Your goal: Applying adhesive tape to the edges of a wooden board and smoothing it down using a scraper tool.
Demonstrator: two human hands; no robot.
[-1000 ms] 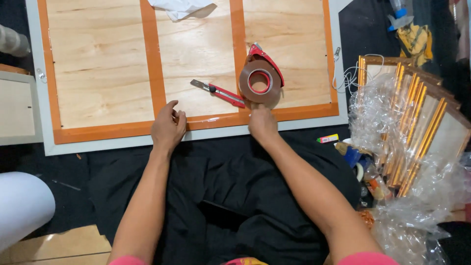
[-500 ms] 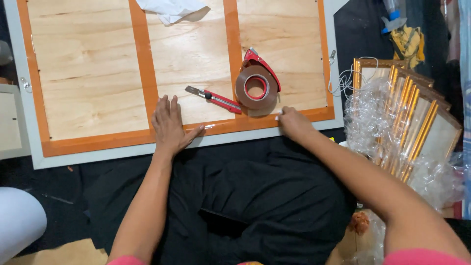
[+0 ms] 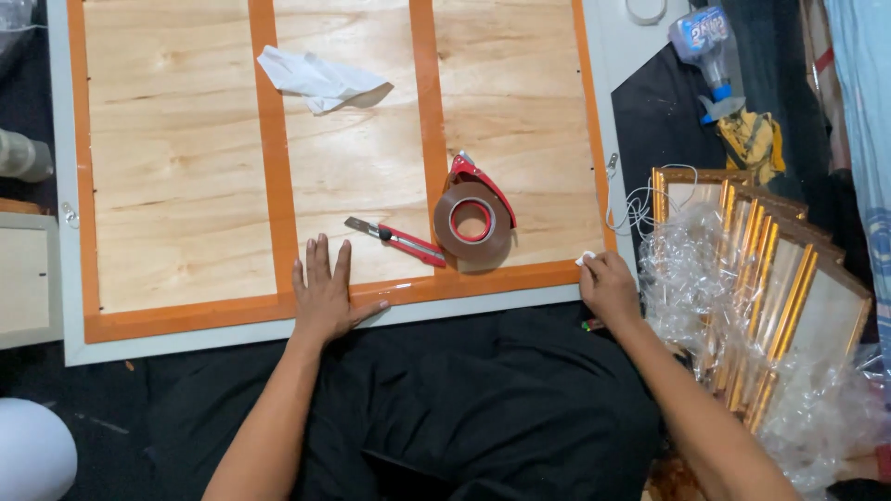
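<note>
The person is kneeling or sitting at the near edge of a large wooden panel (image 3: pixel 176 167) that is lying flat on the floor, its pale plywood face divided and bordered by strips of orange tape (image 3: pixel 276 167) inside a white frame.

The left hand (image 3: pixel 325 295) is pressing flat on the panel's near edge, fingers spread apart and holding nothing, its palm lying across the orange strip that runs along the bottom. The right hand (image 3: pixel 608 286) is resting at the panel's near right corner, fingers curled together and pinching a small white scrap (image 3: pixel 586 259) right where the bottom tape strip ends; what the scrap is cannot be told.

Between the two hands, on the wood, a red utility knife (image 3: pixel 397 241) is lying with its blade end pointing left, just beside a brown tape roll in a red dispenser (image 3: pixel 474 221), which is sitting just above the bottom strip. Farther up the panel a crumpled white paper (image 3: pixel 320 81) is lying on the middle section.

To the right of the panel, a stack of gold picture frames (image 3: pixel 770 278) wrapped in clear plastic is leaning near the right forearm, and a plastic bottle (image 3: pixel 705 46) is lying beyond it. Black cloth (image 3: pixel 464 399) is covering the person's lap.
</note>
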